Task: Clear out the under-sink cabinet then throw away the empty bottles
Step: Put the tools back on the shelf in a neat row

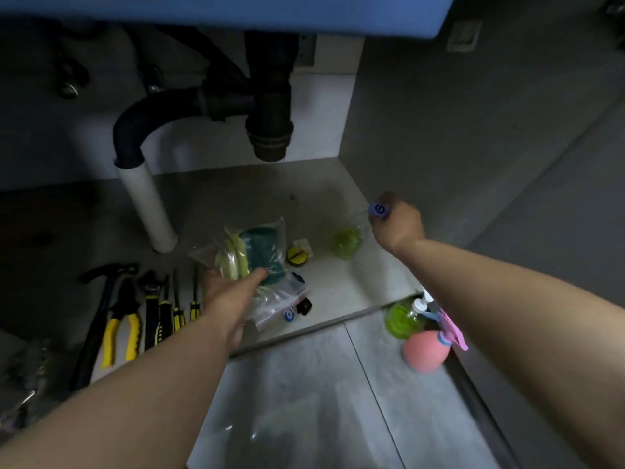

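The left hand point(226, 296) gripped a bag of sponges point(257, 252) on the cabinet floor point(304, 194), while the right hand point(400, 228) clutched a nearly empty bottle point(346, 243) by its blue cap point(378, 209), near the cabinet's right wall.

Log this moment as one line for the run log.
left hand grips sponge bag | right hand grips purple-capped bottle | both over cabinet floor
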A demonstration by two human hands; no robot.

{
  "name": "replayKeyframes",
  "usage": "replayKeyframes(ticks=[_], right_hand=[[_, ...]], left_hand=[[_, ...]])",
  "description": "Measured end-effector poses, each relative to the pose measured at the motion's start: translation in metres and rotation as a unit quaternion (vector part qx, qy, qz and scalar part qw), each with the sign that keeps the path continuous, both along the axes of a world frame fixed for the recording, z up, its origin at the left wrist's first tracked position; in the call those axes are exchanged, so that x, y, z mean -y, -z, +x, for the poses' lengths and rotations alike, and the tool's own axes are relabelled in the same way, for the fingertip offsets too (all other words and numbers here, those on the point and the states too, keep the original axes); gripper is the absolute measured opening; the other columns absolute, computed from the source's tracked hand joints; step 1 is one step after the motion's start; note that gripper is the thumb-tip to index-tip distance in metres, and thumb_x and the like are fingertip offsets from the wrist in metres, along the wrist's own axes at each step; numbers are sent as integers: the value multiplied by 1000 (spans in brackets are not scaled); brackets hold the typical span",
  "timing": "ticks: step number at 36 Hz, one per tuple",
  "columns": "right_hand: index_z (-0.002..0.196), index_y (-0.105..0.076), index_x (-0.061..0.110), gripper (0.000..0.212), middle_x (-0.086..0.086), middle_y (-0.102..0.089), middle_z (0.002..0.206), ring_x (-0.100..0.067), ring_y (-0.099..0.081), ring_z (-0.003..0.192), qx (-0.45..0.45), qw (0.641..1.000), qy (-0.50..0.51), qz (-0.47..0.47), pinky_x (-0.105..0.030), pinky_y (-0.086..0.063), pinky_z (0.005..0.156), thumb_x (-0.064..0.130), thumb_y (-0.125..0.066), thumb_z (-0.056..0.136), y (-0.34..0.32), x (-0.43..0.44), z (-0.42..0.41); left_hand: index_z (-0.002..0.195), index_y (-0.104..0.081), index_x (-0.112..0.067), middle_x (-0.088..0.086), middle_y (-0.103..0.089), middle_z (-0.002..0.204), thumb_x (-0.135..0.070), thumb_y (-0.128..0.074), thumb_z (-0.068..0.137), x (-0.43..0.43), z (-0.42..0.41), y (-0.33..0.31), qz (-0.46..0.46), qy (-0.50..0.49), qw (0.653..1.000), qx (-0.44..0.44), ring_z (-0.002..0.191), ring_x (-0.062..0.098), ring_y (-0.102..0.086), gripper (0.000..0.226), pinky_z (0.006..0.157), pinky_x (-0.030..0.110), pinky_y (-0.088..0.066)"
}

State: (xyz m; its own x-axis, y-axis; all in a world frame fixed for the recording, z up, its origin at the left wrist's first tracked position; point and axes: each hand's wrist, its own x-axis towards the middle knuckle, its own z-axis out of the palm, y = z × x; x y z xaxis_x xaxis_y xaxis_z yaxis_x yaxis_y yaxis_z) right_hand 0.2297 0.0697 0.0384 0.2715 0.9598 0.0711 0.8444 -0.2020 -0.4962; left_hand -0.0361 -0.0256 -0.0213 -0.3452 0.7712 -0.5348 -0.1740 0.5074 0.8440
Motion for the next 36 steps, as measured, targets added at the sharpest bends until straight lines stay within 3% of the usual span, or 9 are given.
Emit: replayKeyframes(ticks=[7,13,17,21,25,28,32,34,36], right_hand=[[120,-52,14,28,-22,-52,124,-42,-58,107,44,998,43,-17,-32,-41,78,16,-55,92,9,-49,-11],[123,-52,10,29,-27,-54,126,-43,-55,115,102,993,34,-39,-38,-47,91,15,-52,94,-1,-67,32],[121,-59,12,28,-25,-59,125,-39,-59,115,119,991,30,-49,-35,-49,91,15,-55,93,-5,-69,58],[120,-64,17,29,-22,-59,129,-37,-60,117,105,992,30,-62,-33,-49,94,13,-55,93,-1,-73,71],[111,-66,18,28,-19,-61,125,-35,-62,111,97,992,24,-77,-30,-48,90,6,-55,88,8,-78,73],[117,-64,17,33,-19,-64,122,-36,-62,114,76,995,32,-55,-31,-49,90,6,-54,88,13,-77,67],[138,-45,19,46,-21,-54,131,-41,-55,118,17,997,71,-12,-37,-45,96,19,-54,93,21,-57,51],[129,-54,16,38,-19,-61,122,-41,-59,113,-50,996,78,13,-36,-46,88,31,-55,94,25,-39,35],[105,-66,20,28,-10,-70,103,-35,-66,103,-178,984,30,-8,-33,-46,81,43,-56,94,27,-16,16]], left_hand=[[124,-52,-21,4,-70,106,-24,-88,74,-12,-6,7,-15,-13,999,38,83,21,-72,62,45,25,-54],[128,-60,-21,4,-74,112,-24,-85,78,-23,10,12,0,14,998,60,95,24,-73,56,76,38,-61],[129,-59,-24,-3,-73,113,-27,-85,77,-25,23,17,15,26,998,56,91,13,-71,58,55,20,-53],[132,-55,-27,-4,-70,120,-32,-88,73,-27,34,22,4,47,996,74,104,20,-69,67,87,38,-56],[127,-53,-29,-11,-65,115,-40,-88,72,-28,46,25,-5,77,993,89,98,10,-60,66,71,27,-45],[128,-53,-29,-13,-64,115,-46,-89,69,-31,55,24,-12,110,988,110,99,8,-58,71,70,26,-40],[141,-48,-30,-7,-62,133,-51,-89,61,-34,66,14,-11,128,986,108,113,17,-60,93,89,35,-43],[140,-49,-30,-6,-63,132,-53,-89,53,-35,70,9,-11,129,986,105,113,19,-61,99,94,39,-48],[140,-47,-29,-5,-61,133,-53,-88,54,-36,75,4,-10,133,985,109,112,20,-61,98,89,38,-50]])
